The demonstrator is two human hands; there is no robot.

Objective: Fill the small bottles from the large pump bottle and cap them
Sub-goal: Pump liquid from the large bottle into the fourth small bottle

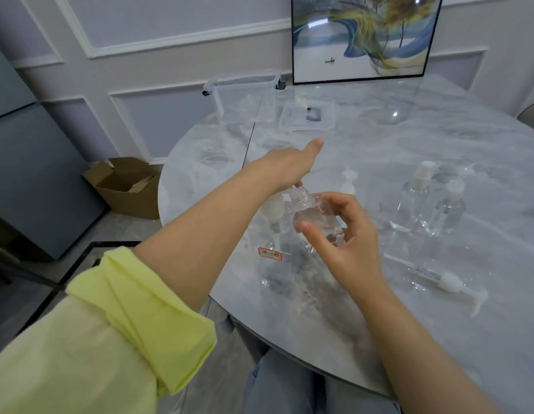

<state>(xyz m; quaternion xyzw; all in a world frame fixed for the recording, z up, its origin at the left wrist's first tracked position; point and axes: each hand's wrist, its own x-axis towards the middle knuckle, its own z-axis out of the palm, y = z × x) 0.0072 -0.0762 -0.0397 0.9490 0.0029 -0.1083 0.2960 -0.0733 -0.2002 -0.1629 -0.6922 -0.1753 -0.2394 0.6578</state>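
The large clear pump bottle (270,264) with a red-edged label stands near the table's front left edge. My left hand (289,165) lies over its white pump head (274,209), fingers curled down and thumb pointing away. My right hand (346,234) holds a small clear bottle (316,219) tilted, its uncapped threaded neck (300,197) right at the pump's spout under my left fingertips. Two small bottles (412,204) (448,212) with white tops stand to the right. A loose white pump cap with its tube (448,282) lies on the table at front right.
Another small white pump top (349,180) stands behind the held bottle. Clear plastic bags (244,97) (307,115) sit at the back of the round marble table (379,144). A framed painting (364,37) leans on the wall. An open cardboard box (128,186) is on the floor at left.
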